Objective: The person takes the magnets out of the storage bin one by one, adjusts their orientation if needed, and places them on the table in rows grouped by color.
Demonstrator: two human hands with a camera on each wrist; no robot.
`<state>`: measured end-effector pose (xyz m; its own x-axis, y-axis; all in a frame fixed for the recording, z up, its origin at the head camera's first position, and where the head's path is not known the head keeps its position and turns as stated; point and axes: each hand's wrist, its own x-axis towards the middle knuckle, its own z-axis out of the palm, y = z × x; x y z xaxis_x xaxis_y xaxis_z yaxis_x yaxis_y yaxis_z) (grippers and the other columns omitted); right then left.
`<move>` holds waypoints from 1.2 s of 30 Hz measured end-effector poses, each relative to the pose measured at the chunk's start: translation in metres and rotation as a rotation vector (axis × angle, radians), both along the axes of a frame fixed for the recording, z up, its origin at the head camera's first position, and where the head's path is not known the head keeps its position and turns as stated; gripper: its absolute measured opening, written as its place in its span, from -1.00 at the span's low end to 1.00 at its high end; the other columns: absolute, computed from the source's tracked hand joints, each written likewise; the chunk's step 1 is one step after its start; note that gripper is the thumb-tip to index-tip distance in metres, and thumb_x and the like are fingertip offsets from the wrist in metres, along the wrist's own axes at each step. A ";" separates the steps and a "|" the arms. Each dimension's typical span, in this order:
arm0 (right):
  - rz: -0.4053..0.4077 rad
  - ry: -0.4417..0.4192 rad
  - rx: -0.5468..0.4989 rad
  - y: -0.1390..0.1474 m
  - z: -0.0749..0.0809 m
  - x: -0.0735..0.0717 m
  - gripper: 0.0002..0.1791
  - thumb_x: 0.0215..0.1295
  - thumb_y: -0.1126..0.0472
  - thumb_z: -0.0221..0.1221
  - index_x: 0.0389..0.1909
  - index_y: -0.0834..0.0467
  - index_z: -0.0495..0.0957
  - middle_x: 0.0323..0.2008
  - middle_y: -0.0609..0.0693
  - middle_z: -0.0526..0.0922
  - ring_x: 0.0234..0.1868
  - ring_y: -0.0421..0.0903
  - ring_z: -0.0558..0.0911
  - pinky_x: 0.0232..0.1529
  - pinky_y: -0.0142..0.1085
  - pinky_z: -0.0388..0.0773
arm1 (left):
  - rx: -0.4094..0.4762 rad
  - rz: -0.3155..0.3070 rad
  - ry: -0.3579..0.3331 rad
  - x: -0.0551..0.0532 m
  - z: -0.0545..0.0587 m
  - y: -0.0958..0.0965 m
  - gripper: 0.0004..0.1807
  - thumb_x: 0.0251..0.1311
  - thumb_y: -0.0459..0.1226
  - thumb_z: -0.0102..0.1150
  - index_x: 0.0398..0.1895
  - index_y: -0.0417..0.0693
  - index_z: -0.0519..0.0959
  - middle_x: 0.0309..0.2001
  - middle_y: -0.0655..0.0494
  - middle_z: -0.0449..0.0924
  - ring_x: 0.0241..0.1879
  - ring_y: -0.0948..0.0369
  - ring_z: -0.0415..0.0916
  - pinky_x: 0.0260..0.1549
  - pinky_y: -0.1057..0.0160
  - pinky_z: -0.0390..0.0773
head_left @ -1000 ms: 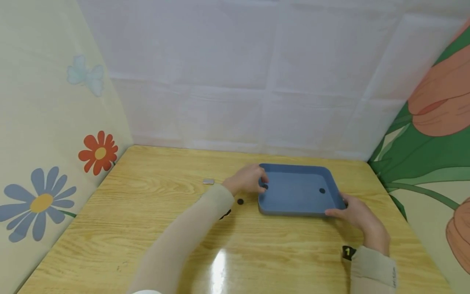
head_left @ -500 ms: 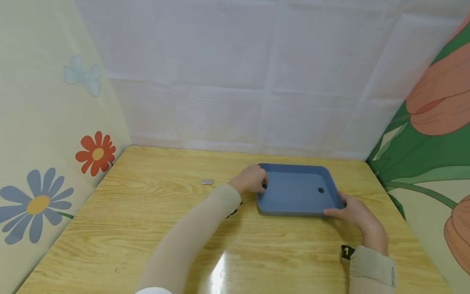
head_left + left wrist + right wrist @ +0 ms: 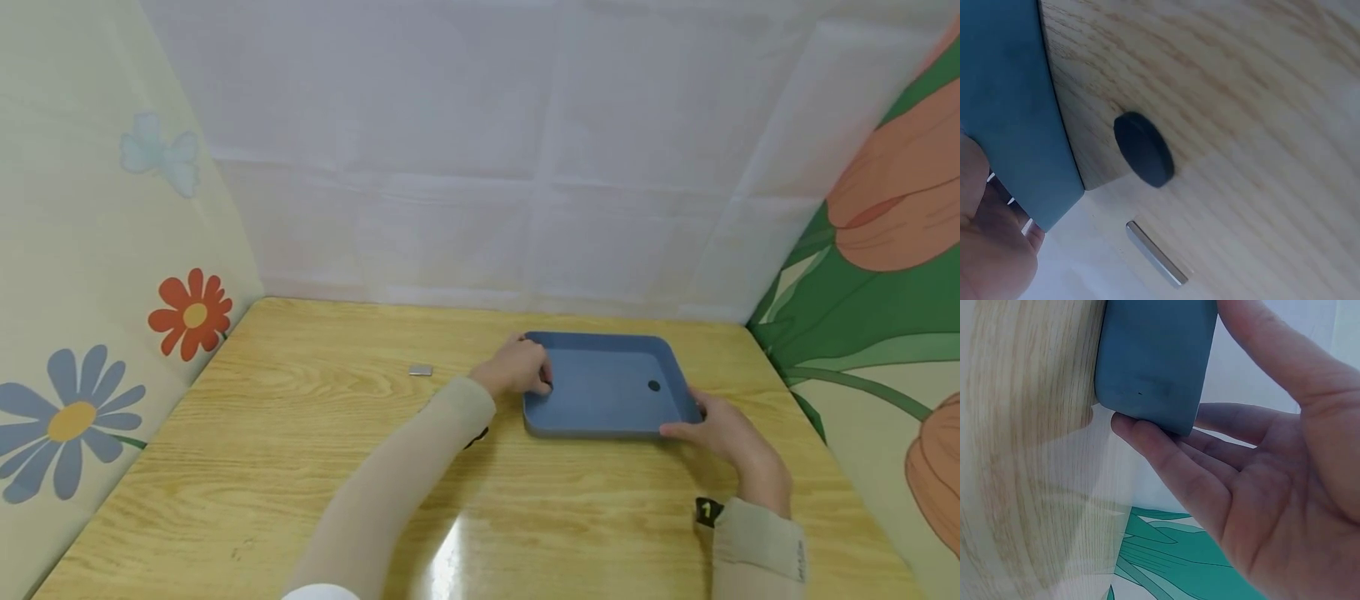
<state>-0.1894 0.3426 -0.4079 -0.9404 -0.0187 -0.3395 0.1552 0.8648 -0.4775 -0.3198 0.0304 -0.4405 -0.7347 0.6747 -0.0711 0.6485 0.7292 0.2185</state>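
Observation:
My left hand (image 3: 517, 367) reaches over the left rim of a shallow blue tray (image 3: 600, 427). Its fingers are curled inside, pinching a small dark piece that looks like a black disc, mostly hidden by the fingertips. Another black disc (image 3: 654, 386) lies on the tray floor toward the right. Outside the tray, a further black disc (image 3: 1144, 150) is on the table in the left wrist view; the left arm covers it in the head view. My right hand (image 3: 723, 429) grips the tray's near right corner, thumb at the front and fingers along the right wall (image 3: 1154, 362).
A small silver rectangular piece (image 3: 421, 370) lies on the wood-grain table (image 3: 337, 350), left of the left hand. White cloth (image 3: 390, 208) hangs behind the table. Flower-printed cloths stand at left (image 3: 75, 250) and right (image 3: 847, 350).
My left fingers have curled in round the dark piece and shifted slightly right inside the tray. The left arm now covers the disc on the table. My right hand keeps its grip.

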 end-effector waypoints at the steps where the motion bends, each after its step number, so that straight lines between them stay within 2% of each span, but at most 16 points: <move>1: 0.003 0.000 0.001 0.000 0.000 0.000 0.28 0.31 -0.34 0.27 0.59 0.47 -0.16 0.50 0.62 0.01 0.49 0.58 0.10 0.41 0.40 0.22 | 0.006 -0.002 -0.003 0.000 0.000 0.000 -0.89 0.31 -0.09 0.38 -0.20 0.18 0.81 -0.22 0.32 0.81 -0.07 0.26 0.67 0.56 -0.08 0.13; 6: 0.014 0.008 0.005 -0.001 0.002 0.001 0.28 0.31 -0.34 0.27 0.57 0.51 -0.15 0.49 0.64 0.01 0.48 0.59 0.10 0.40 0.41 0.22 | 0.035 -0.011 -0.012 0.001 -0.001 -0.002 -0.90 0.30 -0.08 0.39 -0.22 0.19 0.80 -0.24 0.33 0.79 -0.12 0.27 0.66 0.56 -0.12 0.13; 9: 0.012 0.009 0.003 -0.001 0.002 0.002 0.28 0.31 -0.34 0.27 0.57 0.50 -0.16 0.49 0.64 0.00 0.48 0.59 0.10 0.41 0.40 0.21 | 0.057 -0.022 0.009 0.000 -0.003 -0.004 -0.89 0.30 -0.07 0.38 -0.22 0.19 0.79 -0.24 0.33 0.78 -0.12 0.29 0.64 0.52 -0.10 0.20; 15: 0.014 -0.003 0.008 0.000 0.001 0.000 0.30 0.30 -0.36 0.26 0.57 0.51 -0.16 0.49 0.64 -0.02 0.49 0.59 0.08 0.42 0.41 0.20 | 0.107 -0.046 0.059 -0.001 -0.005 -0.005 -0.84 0.30 -0.05 0.37 -0.18 0.15 0.80 -0.21 0.30 0.79 -0.12 0.29 0.63 0.28 0.08 0.44; 18: 0.020 -0.003 0.013 0.000 0.001 0.000 0.30 0.30 -0.36 0.26 0.57 0.51 -0.16 0.49 0.64 0.00 0.48 0.59 0.10 0.41 0.41 0.21 | 0.119 -0.053 0.078 0.000 -0.004 -0.005 -0.83 0.29 -0.05 0.38 -0.17 0.15 0.80 -0.20 0.30 0.78 -0.14 0.29 0.64 0.17 0.15 0.50; 30: 0.010 -0.020 0.009 0.000 0.002 -0.001 0.33 0.28 -0.38 0.27 0.57 0.50 -0.18 0.49 0.64 -0.02 0.48 0.60 0.07 0.42 0.41 0.18 | 0.139 -0.114 0.161 0.006 0.017 -0.004 -0.84 0.28 -0.03 0.36 -0.19 0.19 0.80 -0.19 0.32 0.76 -0.10 0.28 0.63 0.16 0.16 0.55; 36: 0.004 -0.026 0.013 0.001 0.002 -0.001 0.36 0.25 -0.41 0.27 0.57 0.50 -0.18 0.49 0.64 -0.03 0.49 0.60 0.06 0.43 0.42 0.16 | 0.169 -0.123 0.163 0.011 0.028 -0.004 -0.89 0.26 -0.07 0.36 -0.22 0.20 0.79 -0.20 0.34 0.76 -0.10 0.30 0.64 0.28 0.10 0.50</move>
<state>-0.1899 0.3435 -0.4056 -0.9312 -0.0181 -0.3642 0.1636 0.8719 -0.4616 -0.3085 0.0265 -0.4123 -0.6389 0.7518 0.1629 0.7666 0.6046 0.2163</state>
